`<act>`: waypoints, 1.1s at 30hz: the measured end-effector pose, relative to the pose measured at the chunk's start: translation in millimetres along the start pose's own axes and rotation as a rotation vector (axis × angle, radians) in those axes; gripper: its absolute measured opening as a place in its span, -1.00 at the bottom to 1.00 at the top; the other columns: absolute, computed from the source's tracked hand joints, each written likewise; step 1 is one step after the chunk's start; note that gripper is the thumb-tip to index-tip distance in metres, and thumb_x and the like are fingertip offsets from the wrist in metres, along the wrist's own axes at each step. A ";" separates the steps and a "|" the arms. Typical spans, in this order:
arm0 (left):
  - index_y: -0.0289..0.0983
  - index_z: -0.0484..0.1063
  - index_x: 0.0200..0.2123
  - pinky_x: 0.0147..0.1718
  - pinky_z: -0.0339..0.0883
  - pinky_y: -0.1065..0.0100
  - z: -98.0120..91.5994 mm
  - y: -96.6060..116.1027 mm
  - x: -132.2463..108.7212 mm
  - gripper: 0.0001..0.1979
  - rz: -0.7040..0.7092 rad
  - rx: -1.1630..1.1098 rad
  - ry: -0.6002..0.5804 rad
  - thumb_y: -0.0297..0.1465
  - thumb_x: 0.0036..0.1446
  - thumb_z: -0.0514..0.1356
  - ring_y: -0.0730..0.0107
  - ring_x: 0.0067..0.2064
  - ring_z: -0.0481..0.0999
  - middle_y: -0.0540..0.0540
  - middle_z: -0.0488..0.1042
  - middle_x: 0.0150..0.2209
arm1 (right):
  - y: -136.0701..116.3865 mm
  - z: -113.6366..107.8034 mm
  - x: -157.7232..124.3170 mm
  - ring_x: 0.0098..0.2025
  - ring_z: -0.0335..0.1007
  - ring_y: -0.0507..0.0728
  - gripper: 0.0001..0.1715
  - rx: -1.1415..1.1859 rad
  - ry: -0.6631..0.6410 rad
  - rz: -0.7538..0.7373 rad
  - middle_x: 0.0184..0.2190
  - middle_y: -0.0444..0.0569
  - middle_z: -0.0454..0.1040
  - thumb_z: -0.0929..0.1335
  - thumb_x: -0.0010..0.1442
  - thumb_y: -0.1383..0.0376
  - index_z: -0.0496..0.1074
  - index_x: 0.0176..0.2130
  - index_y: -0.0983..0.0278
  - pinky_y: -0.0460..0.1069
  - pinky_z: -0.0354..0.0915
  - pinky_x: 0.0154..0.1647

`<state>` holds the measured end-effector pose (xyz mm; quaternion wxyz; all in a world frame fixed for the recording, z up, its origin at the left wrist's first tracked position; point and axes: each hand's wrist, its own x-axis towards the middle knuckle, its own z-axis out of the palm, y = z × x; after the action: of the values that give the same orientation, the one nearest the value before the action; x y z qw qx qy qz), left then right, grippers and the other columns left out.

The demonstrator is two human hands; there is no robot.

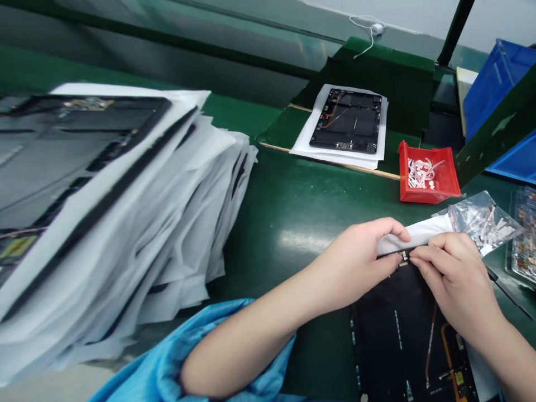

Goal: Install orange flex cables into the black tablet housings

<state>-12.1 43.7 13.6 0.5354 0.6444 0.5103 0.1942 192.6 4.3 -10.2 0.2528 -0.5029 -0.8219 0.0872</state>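
An opened black tablet [377,329] lies on white sheeting at the lower right, its inside facing up with orange flex cables showing. My left hand [368,251] is at the tablet's far edge, thumb pressed beside a small gold circuit board [403,257] and the other fingers curled over the edge. From the right, my right hand [456,273] meets the same board with thumb and forefinger pinched together. Whatever sits between those fingertips is too small or hidden to make out.
At left rises a tall stack of opened tablets [75,151] between white sheets [167,223]. Another opened tablet [349,120] lies at the back. Right of it are a red bin [431,197] of white strips, a clear bag of small parts [488,223] and blue bins [494,84].
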 end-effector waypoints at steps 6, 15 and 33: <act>-0.13 0.46 -0.07 -0.36 0.27 0.39 -0.1 -5.0 1.5 -0.72 0.046 0.006 -0.006 -0.45 0.12 0.21 0.41 -0.35 0.46 0.08 0.54 -0.28 | -0.4 1.6 -0.4 -0.21 0.28 0.15 -0.81 0.011 -0.008 0.028 -0.34 -0.06 0.43 0.33 0.39 0.30 0.56 -0.24 0.18 0.09 0.17 -0.12; -0.15 0.39 0.10 -0.30 0.34 0.36 2.0 -10.2 5.3 -0.50 0.032 -0.075 -0.026 -0.46 0.05 0.24 0.33 -0.25 0.52 -0.01 0.56 -0.11 | -0.9 5.3 -1.1 -0.21 0.31 0.16 -0.77 -0.008 -0.004 0.043 -0.34 -0.06 0.45 0.32 0.40 0.26 0.55 -0.27 0.17 0.09 0.15 -0.12; -0.19 0.53 -0.05 -0.35 0.36 0.40 19.1 -36.7 16.4 -0.47 -0.165 0.052 -0.046 -0.27 -0.19 0.38 0.27 -0.23 0.54 -0.03 0.59 -0.21 | 61.1 72.5 -29.0 -0.32 0.55 0.25 -0.85 -0.052 0.204 -0.212 -0.27 0.01 0.59 0.39 0.23 0.07 0.59 -0.23 -0.06 0.20 0.34 -0.32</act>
<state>-6.8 45.1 -30.6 0.5441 0.6183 0.5541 0.1212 214.6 16.3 -106.1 0.3296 -0.4258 -0.8425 -0.0131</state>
